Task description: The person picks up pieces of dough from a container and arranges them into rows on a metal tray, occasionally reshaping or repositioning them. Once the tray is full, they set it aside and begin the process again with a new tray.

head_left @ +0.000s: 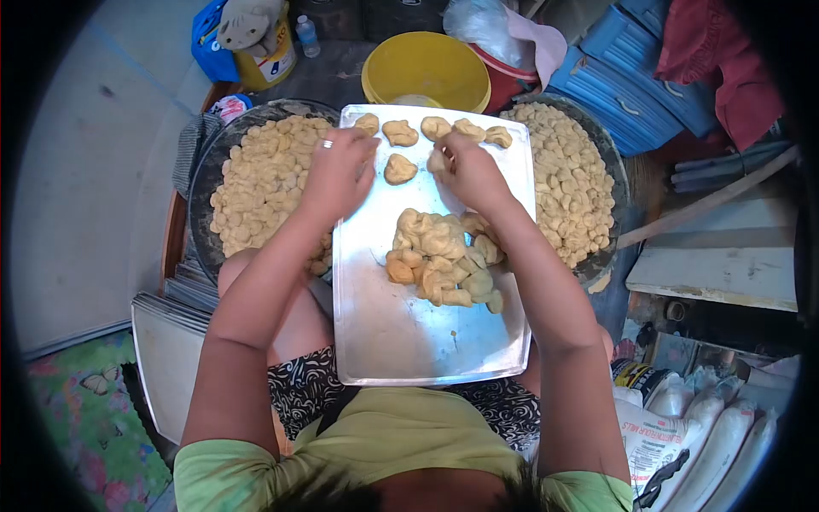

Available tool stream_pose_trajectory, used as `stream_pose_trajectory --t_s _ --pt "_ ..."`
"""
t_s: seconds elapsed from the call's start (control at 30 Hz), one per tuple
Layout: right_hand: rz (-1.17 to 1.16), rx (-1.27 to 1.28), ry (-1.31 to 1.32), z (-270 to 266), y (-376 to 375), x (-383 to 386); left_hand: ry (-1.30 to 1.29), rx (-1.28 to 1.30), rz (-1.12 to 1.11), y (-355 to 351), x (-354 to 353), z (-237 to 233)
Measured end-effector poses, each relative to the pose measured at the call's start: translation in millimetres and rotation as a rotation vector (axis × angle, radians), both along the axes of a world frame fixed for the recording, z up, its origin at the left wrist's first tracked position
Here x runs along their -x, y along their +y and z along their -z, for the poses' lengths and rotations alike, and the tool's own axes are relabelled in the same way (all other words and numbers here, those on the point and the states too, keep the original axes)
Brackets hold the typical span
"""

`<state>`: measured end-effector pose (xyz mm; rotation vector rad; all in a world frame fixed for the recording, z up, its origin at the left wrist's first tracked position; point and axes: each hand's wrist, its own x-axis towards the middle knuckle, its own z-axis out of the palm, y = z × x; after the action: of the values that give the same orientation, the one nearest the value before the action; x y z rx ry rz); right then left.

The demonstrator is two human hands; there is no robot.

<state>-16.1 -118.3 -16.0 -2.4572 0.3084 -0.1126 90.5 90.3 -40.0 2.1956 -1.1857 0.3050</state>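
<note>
**Dough piece: position and hand state at the far end of the tray**

Dough piece [438, 160] is held above the tray [401, 333], just short of its far edge. The right hand [472, 173] is closed on it: the fingertips pinch the piece on the side of the hand that faces the tray's midline.

1. Tray orientation. The tray rests on the seated person's lap, with its long axis running straight away from the body.
2. Row. A row of shaped pieces [400, 132] runs across the far edge, at right angles to that axis.
3. Single piece. One shaped piece [398, 169] lies alone just nearer than the row, between the two hands and just beside the held piece.
4. Left hand. The left hand [335, 175], which wears a ring, sits at the tray's far left corner with the fingers curled together. It cannot be determined whether they grip any dough.
5. Heap. The heap of dough [444, 256] lies mid-tray, on the body side of both hands. It is right of the midline and partly under the right forearm, so the right hand is the nearer one.

Surroundings: the left basin [199, 175] and the right basin [616, 171], both filled with shaped pieces, flank the tray. A yellow bucket [426, 68] stands beyond the far edge. Flour sacks [708, 427] lie at the person's right.
</note>
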Motion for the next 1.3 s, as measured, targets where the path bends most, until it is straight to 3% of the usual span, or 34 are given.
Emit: stream_pose_trajectory --t_s 0.07,0.13,0.17,0.23,0.27,0.37,0.47,0.57,0.7,0.8,0.83,0.9,1.1,1.17,1.23,1.3 --pt "0.025 0.063 -0.061 5.9 -2.1 -2.9 -0.13 -0.102 0.169 -7.2 11.7 -7.0" --pt "-0.06 0.298 -0.192 11.7 -6.9 -4.7 -0.077 -0.12 0.185 -15.5 7.4 10.4" --pt "-0.057 0.298 -0.194 13.6 -4.5 -1.3 -0.037 -0.13 0.189 -20.4 0.4 17.7" --pt "-0.069 0.108 -0.162 -2.3 17.2 11.9 -0.029 -0.13 0.197 -24.5 -5.1 16.9" --pt "-0.15 -0.04 0.043 -8.7 29.0 16.7 -0.056 -0.097 0.197 -25.1 -4.7 13.9" --pt "-0.414 -0.031 0.206 -5.1 42.2 26.0 -0.122 -0.073 0.167 -27.9 -4.1 4.8" --pt "-0.262 -0.252 0.084 -5.1 11.8 22.3 -0.116 -0.139 0.151 -30.9 -10.5 5.3" --pt "0.107 -0.415 0.005 -4.9 -20.2 16.2 -0.095 -0.169 0.173 -39.0 -18.6 19.6" --pt "0.163 -0.265 0.073 8.0 -43.8 17.0 -0.092 -0.13 0.142 -45.1 -11.3 14.0" --pt "0.118 -0.598 0.123 8.3 -54.8 25.9 -0.062 -0.114 0.097 -49.2 8.4 -0.2" --pt "0.12 -0.597 0.124 7.2 -56.3 27.0 -0.061 -0.114 0.099 -54.0 12.4 -5.0" --pt "0.146 -0.72 0.058 7.7 -58.6 30.6 0.044 -0.142 0.261 -61.1 20.8 -10.2" --pt "0.244 -0.56 0.021 26.2 -77.4 41.1 0.013 -0.203 0.408 -55.4 40.0 -11.6" --pt "0.294 -0.475 0.015 25.3 -69.4 47.3 0.065 -0.384 0.519 -45.0 50.3 -15.1" --pt "0.055 -0.189 -0.121 15.2 -54.2 56.4 0.151 -0.382 0.533 -37.8 53.8 -18.9" --pt "-0.047 -0.15 -0.132 12.5 -54.2 57.0 0.383 -0.433 0.509 -32.5 53.5 -26.6"
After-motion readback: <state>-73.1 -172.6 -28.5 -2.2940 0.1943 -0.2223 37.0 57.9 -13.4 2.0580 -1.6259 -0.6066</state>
